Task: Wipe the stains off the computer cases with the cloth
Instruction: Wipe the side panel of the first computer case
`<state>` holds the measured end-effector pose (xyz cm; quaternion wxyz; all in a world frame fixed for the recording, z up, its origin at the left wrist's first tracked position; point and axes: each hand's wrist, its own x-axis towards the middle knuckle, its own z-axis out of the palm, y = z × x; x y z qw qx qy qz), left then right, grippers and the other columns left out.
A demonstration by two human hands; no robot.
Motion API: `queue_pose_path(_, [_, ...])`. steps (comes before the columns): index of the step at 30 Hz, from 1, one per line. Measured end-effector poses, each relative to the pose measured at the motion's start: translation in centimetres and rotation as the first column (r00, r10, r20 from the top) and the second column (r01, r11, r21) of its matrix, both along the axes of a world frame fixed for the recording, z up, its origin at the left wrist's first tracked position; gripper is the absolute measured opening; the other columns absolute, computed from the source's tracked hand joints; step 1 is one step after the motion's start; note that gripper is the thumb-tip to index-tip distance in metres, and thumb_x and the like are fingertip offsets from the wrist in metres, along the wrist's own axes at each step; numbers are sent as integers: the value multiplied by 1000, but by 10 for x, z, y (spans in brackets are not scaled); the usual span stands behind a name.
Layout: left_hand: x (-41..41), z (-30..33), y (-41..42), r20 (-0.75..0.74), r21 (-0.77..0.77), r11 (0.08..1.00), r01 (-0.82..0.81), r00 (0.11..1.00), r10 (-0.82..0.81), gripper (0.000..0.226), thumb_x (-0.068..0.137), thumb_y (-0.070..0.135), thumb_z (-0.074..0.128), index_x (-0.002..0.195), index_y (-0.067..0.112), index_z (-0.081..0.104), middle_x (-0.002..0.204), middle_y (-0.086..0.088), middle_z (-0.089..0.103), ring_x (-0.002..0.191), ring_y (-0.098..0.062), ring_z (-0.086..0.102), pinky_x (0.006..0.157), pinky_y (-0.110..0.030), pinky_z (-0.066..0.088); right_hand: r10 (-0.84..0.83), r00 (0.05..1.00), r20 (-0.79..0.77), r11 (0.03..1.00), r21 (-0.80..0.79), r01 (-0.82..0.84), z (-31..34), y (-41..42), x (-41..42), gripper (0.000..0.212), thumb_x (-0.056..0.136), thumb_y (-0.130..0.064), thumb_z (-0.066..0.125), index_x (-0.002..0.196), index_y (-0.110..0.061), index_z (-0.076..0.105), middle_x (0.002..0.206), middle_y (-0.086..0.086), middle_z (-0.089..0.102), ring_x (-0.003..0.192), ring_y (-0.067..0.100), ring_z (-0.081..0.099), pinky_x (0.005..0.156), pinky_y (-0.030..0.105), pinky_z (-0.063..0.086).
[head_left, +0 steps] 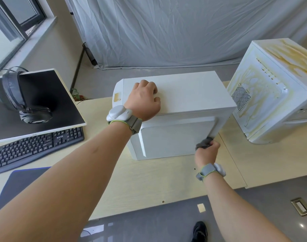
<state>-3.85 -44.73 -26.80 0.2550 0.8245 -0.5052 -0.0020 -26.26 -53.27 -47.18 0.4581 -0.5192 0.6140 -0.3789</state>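
A white computer case [184, 95] stands in the middle of the pale wooden table [149, 180]. My left hand [145, 99] rests on its top panel with fingers bent. My right hand [207, 152] grips a crumpled grey cloth [203, 143] and presses it against the case's lower right corner near the table. A small yellow mark shows on the case's far left end [117, 97]. A second white case [275, 89] stands to the right, streaked with yellow-brown stains on its top and side.
A keyboard [35, 147] and a tilted monitor [44, 102] with headphones [14, 95] hung on it fill the table's left. A dark mat [23, 182] lies at the front left. A white sheet [166, 32] hangs behind. My shoe [200, 231] is on the grey floor.
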Motion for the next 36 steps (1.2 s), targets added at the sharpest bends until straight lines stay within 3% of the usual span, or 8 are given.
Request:
queue_pose_path(8, [4,-5,-1,1,-13,1000,25,1000,-25,24,89,22,53,111,13,57,117,-5,53,112,-28,43,90,-32,40,-251,965,72,903,376,206,-52,5,24,21,89,-4,47,105,-17,42,79,7,50,61,24,44,66,32,41])
queue_pose_path(15, [4,-5,-4,23,-27,999,26,999,-26,22,88,22,51,108,13,55,114,-4,52,108,-26,43,88,-33,40,-321,907,273,854,497,153,-73,66,90,20,80,-4,44,75,-23,39,63,-6,50,60,16,45,57,18,42])
queue_pose_path(18, [4,-6,-3,26,-21,999,27,999,-26,22,88,22,50,107,14,55,112,-3,51,107,-25,42,87,-32,39,-185,880,437,840,535,-89,-82,102,125,42,84,20,32,74,-21,37,62,-2,45,63,18,40,54,22,45])
queue_pose_path(21, [5,-6,-3,34,-21,999,27,999,-26,23,88,23,51,108,14,57,113,-2,52,108,-25,43,87,-31,39,-83,823,561,659,650,-377,-83,123,132,36,92,20,43,79,-14,48,74,10,51,70,21,53,59,32,50])
queue_pose_path(24, [4,-4,-3,22,-13,999,29,999,-29,24,89,24,52,109,14,58,114,-2,53,109,-25,44,88,-30,38,-128,844,520,656,683,-322,-68,109,119,22,95,12,49,86,-7,55,80,13,58,70,19,61,53,31,54])
queue_pose_path(27, [4,-4,-3,25,-13,1000,20,999,-20,23,89,24,52,109,15,58,115,-2,53,110,-24,44,88,-31,39,-216,845,489,761,626,-168,-54,70,79,26,92,14,47,78,-8,51,72,12,53,45,13,57,46,21,51])
queue_pose_path(32, [3,-5,-4,41,-14,1000,4,999,-4,24,89,24,52,110,15,58,117,-3,53,112,-25,44,86,-30,37,-281,911,301,875,470,115,-33,-6,-1,19,89,12,48,85,-6,47,77,11,50,64,27,50,58,31,45])
queue_pose_path(36, [2,-6,-5,51,-8,1000,-1,999,2,23,88,24,52,109,15,58,116,-2,53,111,-25,44,86,-30,37,-235,959,161,873,468,135,-46,-29,-22,26,81,-14,59,104,-18,48,91,8,56,82,23,54,79,37,45])
